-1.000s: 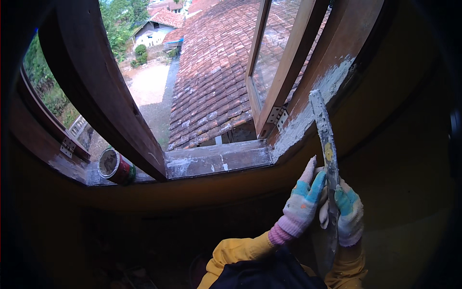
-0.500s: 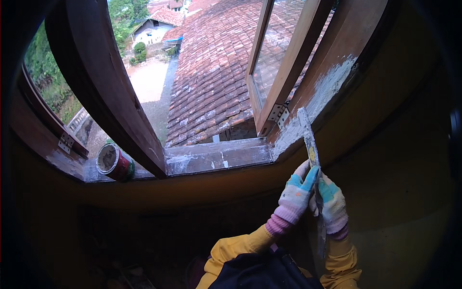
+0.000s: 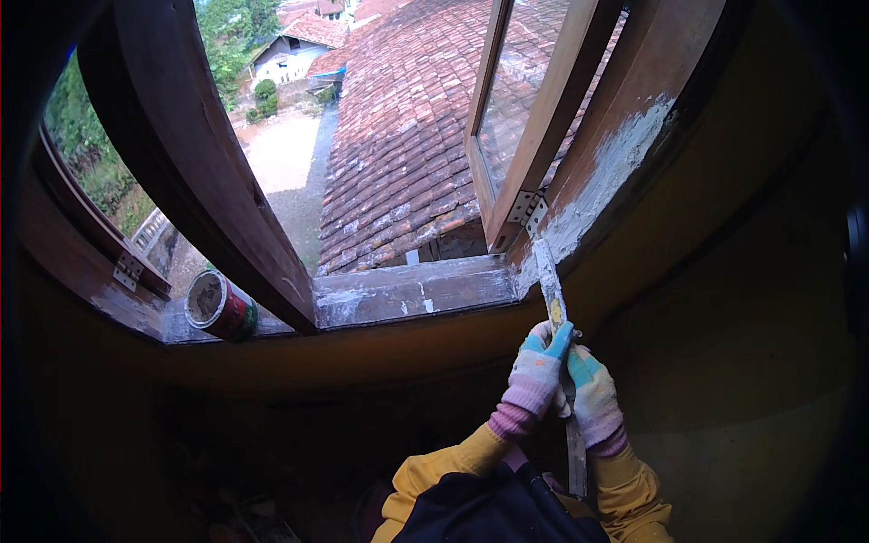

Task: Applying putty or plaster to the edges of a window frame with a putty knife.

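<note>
My left hand, in a white and turquoise glove, is closed on a long, flat, putty-smeared strip. My right hand, gloved alike, is closed beside it at the strip's lower part. A grey length sticks out below the hands; whether it is the same piece, the fingers hide. The strip's upper tip lies over the lower corner of the wooden window frame, near a metal hinge. Pale putty coats the frame there in a rough band.
An open tin stands tilted on the sill at the left, grey stuff inside. A dark wooden post divides the window. The glazed casement stands swung outward. Putty streaks mark the sill. Outside lies a tiled roof.
Both hands and the strip have moved left and slightly down. The strip's tip has dropped from the putty band toward the frame's lower corner. Both hands keep their hold.
</note>
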Tool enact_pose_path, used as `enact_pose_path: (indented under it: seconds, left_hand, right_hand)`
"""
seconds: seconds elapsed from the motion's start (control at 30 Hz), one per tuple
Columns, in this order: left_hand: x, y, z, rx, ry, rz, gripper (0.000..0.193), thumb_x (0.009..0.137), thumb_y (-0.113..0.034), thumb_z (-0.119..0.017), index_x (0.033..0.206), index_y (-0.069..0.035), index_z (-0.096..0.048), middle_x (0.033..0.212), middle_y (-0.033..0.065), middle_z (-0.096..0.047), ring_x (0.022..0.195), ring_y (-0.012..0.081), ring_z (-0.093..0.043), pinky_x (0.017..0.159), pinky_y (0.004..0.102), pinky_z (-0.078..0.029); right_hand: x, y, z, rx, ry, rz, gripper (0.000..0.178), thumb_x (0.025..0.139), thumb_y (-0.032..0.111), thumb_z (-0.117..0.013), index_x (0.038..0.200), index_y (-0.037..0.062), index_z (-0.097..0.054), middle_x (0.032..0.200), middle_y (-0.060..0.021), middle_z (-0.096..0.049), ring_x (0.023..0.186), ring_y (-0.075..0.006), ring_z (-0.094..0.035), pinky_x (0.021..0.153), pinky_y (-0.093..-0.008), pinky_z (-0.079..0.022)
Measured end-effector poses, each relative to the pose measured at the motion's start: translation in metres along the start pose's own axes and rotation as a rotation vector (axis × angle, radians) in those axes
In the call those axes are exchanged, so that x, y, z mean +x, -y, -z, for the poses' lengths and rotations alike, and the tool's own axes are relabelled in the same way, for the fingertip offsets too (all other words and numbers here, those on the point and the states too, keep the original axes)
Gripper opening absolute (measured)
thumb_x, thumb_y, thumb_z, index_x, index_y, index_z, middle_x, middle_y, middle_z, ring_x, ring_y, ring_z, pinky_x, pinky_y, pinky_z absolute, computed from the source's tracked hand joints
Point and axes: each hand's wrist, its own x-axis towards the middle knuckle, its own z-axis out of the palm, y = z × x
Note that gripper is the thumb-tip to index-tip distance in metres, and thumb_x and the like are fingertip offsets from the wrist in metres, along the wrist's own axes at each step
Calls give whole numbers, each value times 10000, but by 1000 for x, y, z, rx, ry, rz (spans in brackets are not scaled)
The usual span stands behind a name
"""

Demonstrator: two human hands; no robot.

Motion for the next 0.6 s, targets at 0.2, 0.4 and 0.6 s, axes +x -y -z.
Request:
enact_pose_path:
  seconds: [0.2, 0.4, 0.6]
  left_hand:
    - [-16, -20, -14, 195, 4, -105, 267, 880, -243, -578, 1025, -24, -531, 878, 50, -617, 777, 107, -582, 712, 236, -472]
    - [-12, -14, -9, 373, -64, -62, 274, 876, -263, -580, 1012, -25, -560, 863, 32, -624, 780, 86, -563, 714, 231, -450]
    - [-22, -11, -8, 365, -103, -63, 253, 876, -255, -578, 999, -34, -566, 845, 26, -623, 772, 79, -558, 705, 234, -451]
  right_hand:
    - [-14, 9, -1, -189, -68, 208, 324, 945, 244, -418, 1138, 14, -541, 655, -12, -535, 510, -66, -468, 445, -216, -367]
    - [-4, -5, 6, -182, -77, 194, 334, 941, 237, -424, 1144, -2, -539, 841, -72, -604, 692, -110, -543, 622, -240, -437]
    - [-11, -10, 5, -346, -77, 171, 365, 938, 219, -417, 1188, -29, -512, 1068, -132, -605, 975, -169, -573, 828, -267, -446]
